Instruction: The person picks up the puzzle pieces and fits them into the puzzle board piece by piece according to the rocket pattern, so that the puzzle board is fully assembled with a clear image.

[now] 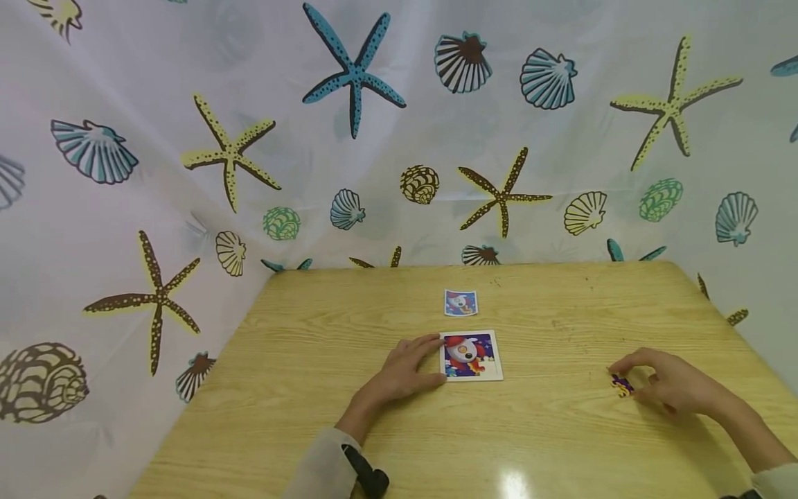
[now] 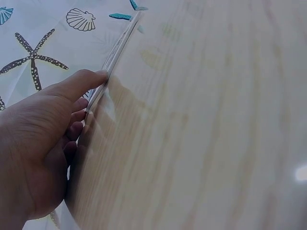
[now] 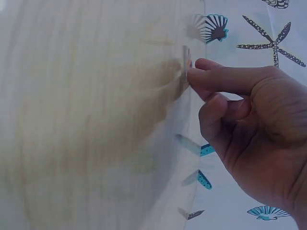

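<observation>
A small white-framed jigsaw puzzle [image 1: 470,356] lies on the table, its picture a red-and-white figure on purple; the lower right of the picture area is bare white. At its left edge rests my left hand [image 1: 405,369], fingertips by the upper left corner and thumb by the lower left. The left wrist view has that hand [image 2: 45,129] with its thumb at the thin board edge. To the right, my right hand [image 1: 679,384] pinches a purple, yellow and white puzzle piece [image 1: 621,386] between thumb and forefinger. The right wrist view catches the piece [image 3: 186,64] edge-on.
A small picture card [image 1: 460,303] with a similar figure lies just behind the puzzle. The wooden table [image 1: 548,443] runs back to a white curtain [image 1: 399,152] printed with starfish and shells, which also hangs along both sides.
</observation>
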Tool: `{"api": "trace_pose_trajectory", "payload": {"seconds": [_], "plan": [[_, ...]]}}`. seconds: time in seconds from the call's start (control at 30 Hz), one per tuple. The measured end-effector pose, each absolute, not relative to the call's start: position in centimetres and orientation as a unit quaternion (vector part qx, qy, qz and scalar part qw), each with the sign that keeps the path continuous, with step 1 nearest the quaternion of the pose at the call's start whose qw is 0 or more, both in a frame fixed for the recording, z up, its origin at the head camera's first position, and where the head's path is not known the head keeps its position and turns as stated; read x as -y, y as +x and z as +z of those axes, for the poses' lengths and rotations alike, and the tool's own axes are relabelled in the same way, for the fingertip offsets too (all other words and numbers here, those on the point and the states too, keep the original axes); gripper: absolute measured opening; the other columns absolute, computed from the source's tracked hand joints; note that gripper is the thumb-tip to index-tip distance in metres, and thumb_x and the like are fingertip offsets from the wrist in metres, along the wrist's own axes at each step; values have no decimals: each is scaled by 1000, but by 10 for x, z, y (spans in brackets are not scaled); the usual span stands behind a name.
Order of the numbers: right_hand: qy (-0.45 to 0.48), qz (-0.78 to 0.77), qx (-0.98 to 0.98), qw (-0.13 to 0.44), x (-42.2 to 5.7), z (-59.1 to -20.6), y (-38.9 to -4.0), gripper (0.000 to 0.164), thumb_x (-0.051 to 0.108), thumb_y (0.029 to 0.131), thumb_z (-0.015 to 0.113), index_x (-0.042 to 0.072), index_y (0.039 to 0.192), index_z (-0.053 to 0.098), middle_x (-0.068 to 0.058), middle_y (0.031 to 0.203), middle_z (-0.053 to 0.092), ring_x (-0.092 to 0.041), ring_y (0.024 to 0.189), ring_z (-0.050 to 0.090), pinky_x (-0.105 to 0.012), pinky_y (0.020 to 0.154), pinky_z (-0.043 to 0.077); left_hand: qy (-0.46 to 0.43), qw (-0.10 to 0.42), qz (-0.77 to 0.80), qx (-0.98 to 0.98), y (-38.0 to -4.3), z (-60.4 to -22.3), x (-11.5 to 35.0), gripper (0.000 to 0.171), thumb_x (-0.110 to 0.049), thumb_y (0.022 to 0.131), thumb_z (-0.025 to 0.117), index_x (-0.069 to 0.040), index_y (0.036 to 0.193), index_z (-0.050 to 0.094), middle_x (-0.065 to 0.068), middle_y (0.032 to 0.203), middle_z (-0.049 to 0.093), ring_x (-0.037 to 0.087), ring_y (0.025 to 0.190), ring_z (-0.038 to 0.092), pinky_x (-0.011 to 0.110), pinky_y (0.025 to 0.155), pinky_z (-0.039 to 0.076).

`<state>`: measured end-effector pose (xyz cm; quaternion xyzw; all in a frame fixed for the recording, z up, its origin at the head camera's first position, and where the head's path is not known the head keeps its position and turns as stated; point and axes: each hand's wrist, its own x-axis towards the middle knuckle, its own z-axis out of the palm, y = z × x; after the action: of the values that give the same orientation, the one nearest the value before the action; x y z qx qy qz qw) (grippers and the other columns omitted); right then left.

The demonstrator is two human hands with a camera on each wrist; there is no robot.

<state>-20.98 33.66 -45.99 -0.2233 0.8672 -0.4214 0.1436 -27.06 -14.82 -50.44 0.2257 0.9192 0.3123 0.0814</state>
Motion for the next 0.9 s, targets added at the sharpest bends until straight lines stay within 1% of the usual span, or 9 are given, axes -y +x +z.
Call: {"api": "trace_pose_trajectory", "payload": {"seconds": [0.1, 0.23, 0.43, 0.53, 0.67, 0.77, 0.9], "plan": [[-231, -430, -861, 144, -339, -463, -209, 40, -3, 94, 69, -7, 133, 60, -32, 129, 52, -4, 45, 38, -28, 40, 44, 228, 79, 311, -919, -271, -505, 149, 74, -44, 95, 72, -22, 160, 44, -2, 167, 35, 27, 134, 37, 55, 114, 28], [-237, -438, -855, 142, -339, -466, -209, 38, -5, 94, 68, -8, 130, 60, -31, 127, 52, -3, 44, 38, -28, 39, 43, 230, 76, 308, -920, -271, -505, 149, 73, -44, 96, 72, -22, 160, 44, -2, 167, 35, 27, 134, 37, 54, 114, 29], [-236, -423, -866, 124, -340, -468, -208, 35, -1, 92, 74, -4, 125, 64, -29, 125, 55, -3, 48, 39, -29, 43, 44, 229, 75, 308, -921, -271, -506, 146, 74, -46, 96, 72, -22, 160, 44, -2, 167, 36, 27, 136, 37, 55, 113, 30], [-224, -423, -868, 131, -341, -469, -209, 35, -1, 91, 74, -3, 125, 64, -25, 124, 55, -4, 49, 39, -27, 44, 44, 227, 78, 305, -922, -270, -507, 146, 74, -46, 95, 72, -22, 160, 44, -3, 167, 35, 27, 136, 36, 55, 114, 30], [-215, -423, -871, 130, -341, -471, -211, 35, -2, 91, 74, 0, 125, 64, -22, 124, 56, -7, 49, 44, -28, 43, 45, 225, 77, 301, -923, -270, -507, 146, 74, -47, 96, 71, -24, 160, 43, -3, 168, 35, 27, 136, 36, 54, 114, 30], [-212, -424, -871, 126, -341, -472, -211, 35, -2, 91, 74, 1, 125, 64, -23, 125, 57, -10, 49, 49, -31, 43, 47, 227, 76, 301, -923, -271, -506, 146, 74, -47, 96, 71, -23, 160, 43, -3, 168, 35, 27, 135, 37, 55, 114, 30], [-200, -422, -877, 118, -341, -474, -210, 37, 0, 90, 76, 0, 126, 65, -22, 122, 62, -10, 50, 50, -32, 43, 48, 227, 76, 303, -923, -271, -505, 146, 74, -44, 96, 71, -21, 160, 43, -1, 167, 35, 27, 135, 37, 56, 114, 29]]}}
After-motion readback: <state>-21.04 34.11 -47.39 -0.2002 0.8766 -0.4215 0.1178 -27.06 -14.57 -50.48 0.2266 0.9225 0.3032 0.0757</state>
